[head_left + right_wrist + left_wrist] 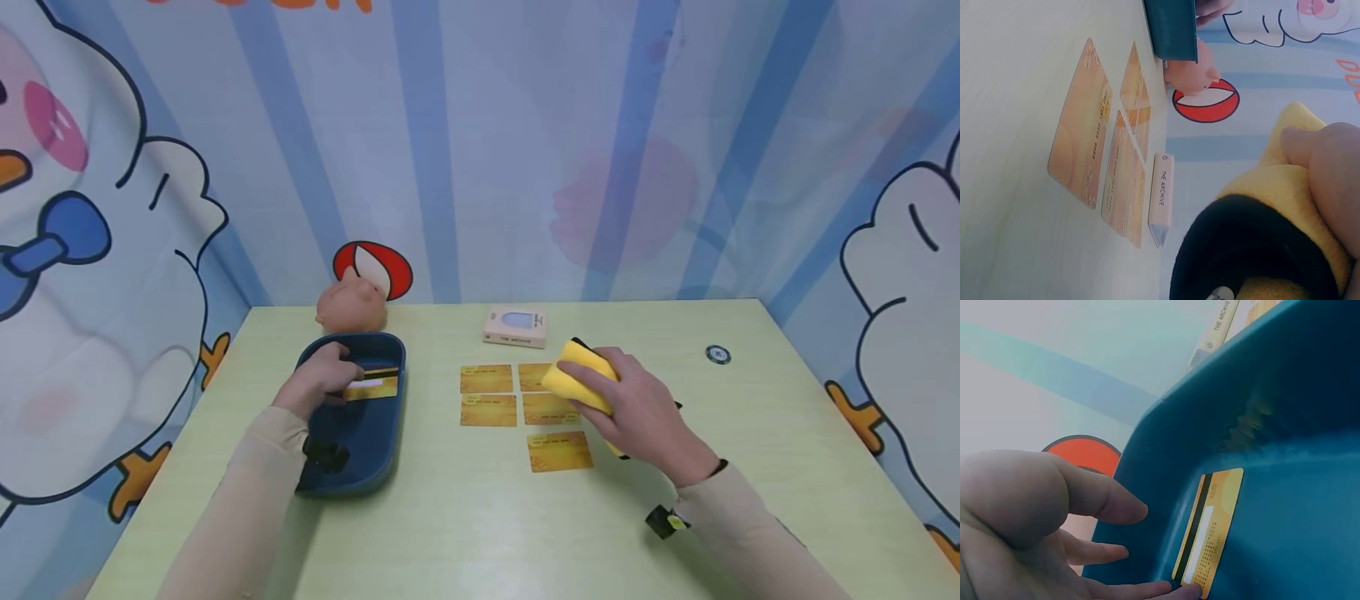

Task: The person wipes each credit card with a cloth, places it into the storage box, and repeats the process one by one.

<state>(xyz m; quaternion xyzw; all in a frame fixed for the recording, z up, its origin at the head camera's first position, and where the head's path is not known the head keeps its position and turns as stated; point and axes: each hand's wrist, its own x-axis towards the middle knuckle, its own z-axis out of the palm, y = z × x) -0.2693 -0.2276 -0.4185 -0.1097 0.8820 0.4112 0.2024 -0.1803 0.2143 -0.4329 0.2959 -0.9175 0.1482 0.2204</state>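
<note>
My left hand (317, 382) reaches into a dark blue tray (352, 487), beside a gold bank card (1210, 531) lying stripe side up. In the left wrist view its fingers look extended, and a fingertip meets the card's lower end. My right hand (648, 412) grips a bunched yellow cloth item (576, 377) with black trim, held above the table's right part. Below and left of it, several gold cards lie in two rows, among them an upper-left card (486, 379). A separate card (559, 451) sits nearer the front. The cloth partly covers the upper-right card (532, 377).
A small pale box (515, 326) marked "THE ARCHIVE" stands behind the cards. Behind the tray sits a pink toy pig (352, 304). A round chip (717, 355) lies at the far right. A printed fabric backdrop (517, 150) rises along the table's back edge.
</note>
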